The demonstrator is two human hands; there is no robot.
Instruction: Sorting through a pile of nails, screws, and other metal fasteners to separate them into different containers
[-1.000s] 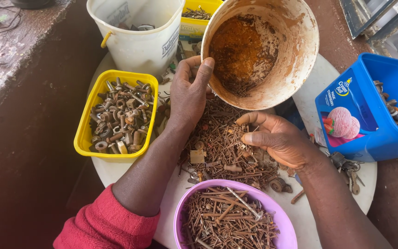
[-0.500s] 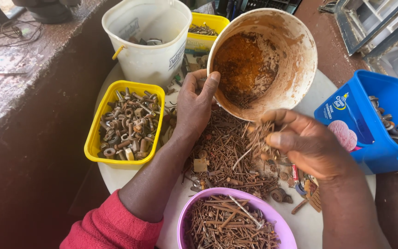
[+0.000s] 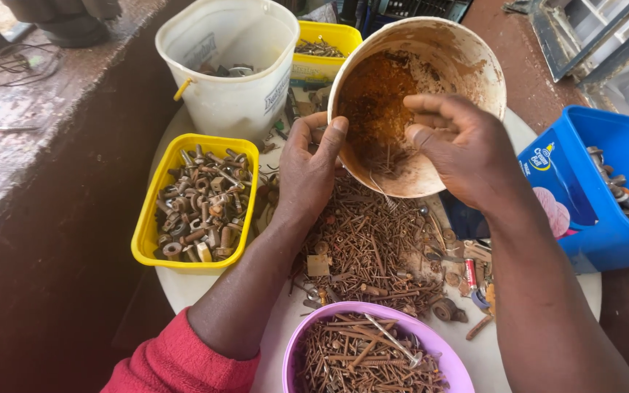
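Bucket (image 3: 431, 54), rusty inside, tilted toward the camera over the round table (image 3: 533, 313), mouth facing the person. Gripped at its near-left rim by the left hand (image 3: 307, 171), thumb hooked over the edge, fingers hidden behind the wall. Entered by the right hand (image 3: 460, 145), fingers curled loosely against the orange-brown grime and a few leftover nails at the bottom; impossible to tell whether anything was pinched between them.

Directly below the bucket's lip, on the table: a spread heap of rusty nails (image 3: 369, 251), mixed with washers, a small square plate and odd scraps. Nearer the camera, touching the heap's edge: a purple bowl (image 3: 300, 346), full of long rusty nails and screws.

Left of the left wrist: a yellow tray (image 3: 147, 240), rectangular, packed with rusty bolts and nuts. Behind that tray, just beside the bucket: a white pail (image 3: 234, 109), upright, with a yellow handle lug and some metal pieces at its bottom. Behind the pail and partly hidden by the bucket: a second yellow tray (image 3: 329, 36) holding small rusty bits.

Right of the right forearm, hanging off the table's edge: a blue tub (image 3: 606, 233), with a few grey metal parts inside.

Red sleeve (image 3: 176, 360) pushed up on the left arm, right arm bare. Along the left: a stained concrete ledge (image 3: 30, 131).
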